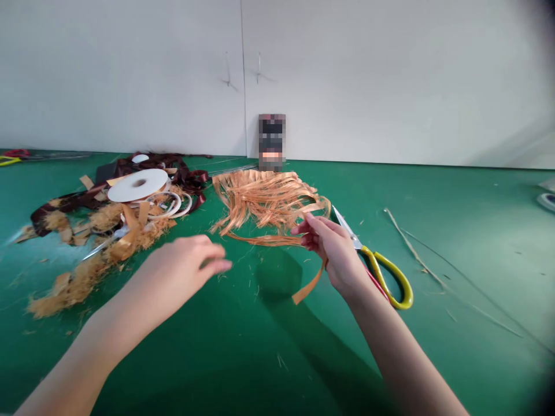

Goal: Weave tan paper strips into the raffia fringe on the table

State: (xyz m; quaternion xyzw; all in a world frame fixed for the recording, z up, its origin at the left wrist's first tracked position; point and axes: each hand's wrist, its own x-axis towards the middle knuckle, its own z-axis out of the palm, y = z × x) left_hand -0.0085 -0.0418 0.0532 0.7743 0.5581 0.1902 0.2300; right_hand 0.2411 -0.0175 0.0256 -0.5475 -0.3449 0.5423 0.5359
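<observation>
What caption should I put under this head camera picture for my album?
Right hand pinches an orange ribbon strip beside yellow-handled scissors; left hand hovers open over the green table.

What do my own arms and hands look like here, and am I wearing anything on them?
The left forearm and right forearm are bare down to the picture's bottom edge, with no sleeves showing. The left hand and right hand have no gloves. No watch, bracelet or ring is visible. The left hand is blurred, so fine details there cannot be told.
</observation>
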